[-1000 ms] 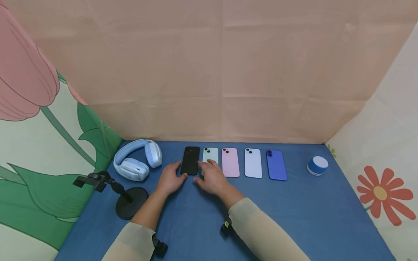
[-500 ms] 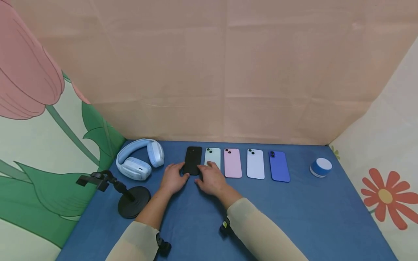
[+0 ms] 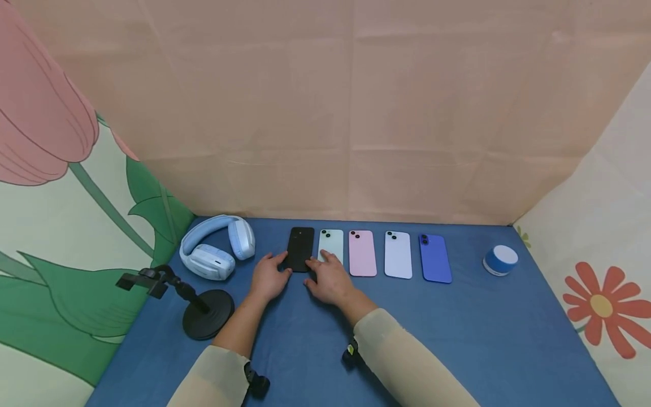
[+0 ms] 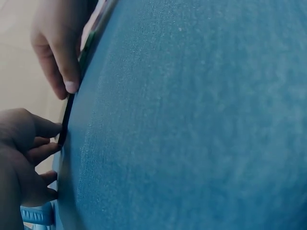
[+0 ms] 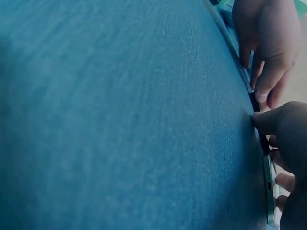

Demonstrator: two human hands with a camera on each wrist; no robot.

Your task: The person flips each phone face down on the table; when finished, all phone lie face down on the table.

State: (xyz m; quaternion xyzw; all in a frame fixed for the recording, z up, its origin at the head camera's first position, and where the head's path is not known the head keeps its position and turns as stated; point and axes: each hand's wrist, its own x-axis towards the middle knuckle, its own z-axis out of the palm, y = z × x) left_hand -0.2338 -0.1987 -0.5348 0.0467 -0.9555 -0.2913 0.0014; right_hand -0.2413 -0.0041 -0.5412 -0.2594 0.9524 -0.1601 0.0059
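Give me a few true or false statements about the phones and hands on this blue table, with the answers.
1. Five phones lie in a row on the blue table. True.
2. The left hand and right hand both touch the black phone. True.
3. The headphones sit to the right of the dark blue phone. False: they lie at the left end, beside the black phone.
4. The pink phone is standing upright. False: it lies flat, camera side up.
5. The black stand holds a phone. False: its clamp is empty.
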